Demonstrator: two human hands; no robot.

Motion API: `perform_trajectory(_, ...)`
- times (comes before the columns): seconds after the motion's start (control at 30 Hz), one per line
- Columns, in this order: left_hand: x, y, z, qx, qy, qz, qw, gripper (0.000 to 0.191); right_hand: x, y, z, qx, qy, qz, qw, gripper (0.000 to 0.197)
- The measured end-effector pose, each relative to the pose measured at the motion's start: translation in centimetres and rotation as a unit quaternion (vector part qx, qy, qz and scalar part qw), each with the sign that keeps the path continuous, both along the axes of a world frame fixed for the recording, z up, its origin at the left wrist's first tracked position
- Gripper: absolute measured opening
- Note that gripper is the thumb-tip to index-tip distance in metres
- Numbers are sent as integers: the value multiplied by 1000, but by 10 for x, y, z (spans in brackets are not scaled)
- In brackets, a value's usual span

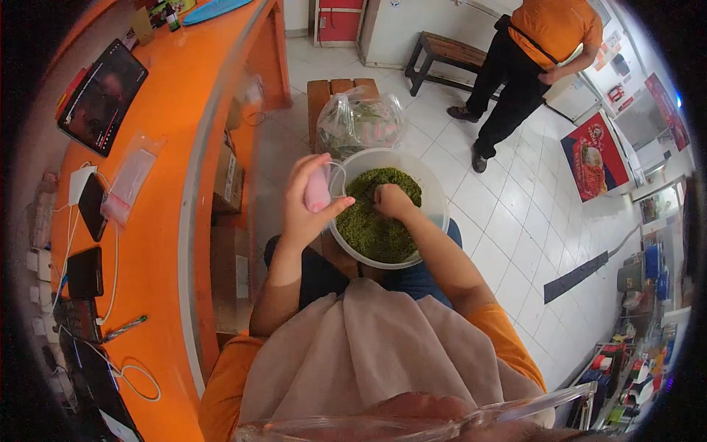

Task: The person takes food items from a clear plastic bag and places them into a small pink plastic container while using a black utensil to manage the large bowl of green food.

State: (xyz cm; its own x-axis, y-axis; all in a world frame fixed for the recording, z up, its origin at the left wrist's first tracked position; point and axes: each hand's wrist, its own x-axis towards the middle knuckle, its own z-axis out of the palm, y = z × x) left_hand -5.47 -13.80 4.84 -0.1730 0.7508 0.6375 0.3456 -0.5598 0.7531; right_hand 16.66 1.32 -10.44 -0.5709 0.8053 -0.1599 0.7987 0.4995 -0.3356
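Note:
A round translucent plastic tub rests at my lap, holding a heap of green crumbly, chopped-looking material. My right hand is inside the tub, its fingers curled at the surface of the green heap; whether they hold some of it is hidden. Over the tub's left rim, my left hand holds a small clear plastic bag with pink showing on it, its mouth spread between thumb and fingers. Just beyond the tub, a larger clear plastic bag with green contents sits on a wooden bench.
An orange counter runs along my left, bearing a tablet, a pack of clear bags, cables and a pen. A person in an orange shirt stands at upper right near a second bench. Shelved goods line the right.

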Motion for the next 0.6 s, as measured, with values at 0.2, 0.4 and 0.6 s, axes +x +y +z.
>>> perform_trajectory(0.2, -2, 1, -6, 6, 1, -13, 1000, 74, 8, -11, 59, 110, 144, -87, 980, 19)
perform_trajectory(0.4, 1, 3, -9, 10, 1, -24, 1000, 75, 4, -14, 42, 39, 285, -161, 944, 20)
perform_trajectory(0.6, 3, 4, -7, 5, -10, -25, 1000, 75, 11, -9, 17, -170, 310, -143, 924, 20)
